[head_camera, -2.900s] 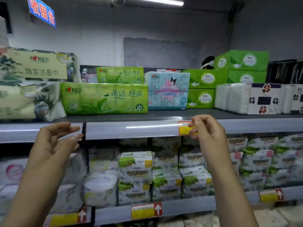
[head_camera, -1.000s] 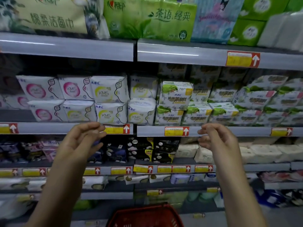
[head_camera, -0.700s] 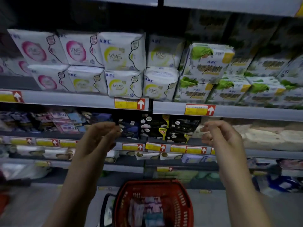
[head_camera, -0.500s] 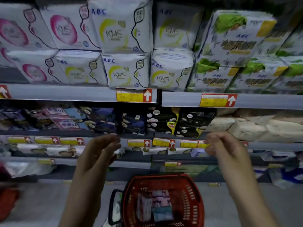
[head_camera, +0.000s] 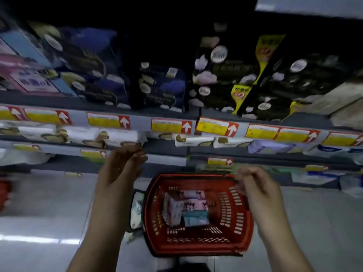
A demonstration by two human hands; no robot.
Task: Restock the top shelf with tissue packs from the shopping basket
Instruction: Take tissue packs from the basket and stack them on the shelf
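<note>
Hovering hands [head_camera: 120, 169] [head_camera: 255, 186] flanking basket [head_camera: 193, 249] rim

Motion blur smears the tissue packs [head_camera: 186, 209] inside the shopping basket [head_camera: 196, 246]; their print is unreadable. Beyond the basket, price tags [head_camera: 170, 125] are illegible too.

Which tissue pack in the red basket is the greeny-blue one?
The teal pack, lying at the basket's near end, closest to the person. The other packs beside and beyond it look pink and white.

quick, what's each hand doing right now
left hand: open, holding nothing
right hand: open, fingers loosely curled, holding nothing
</note>
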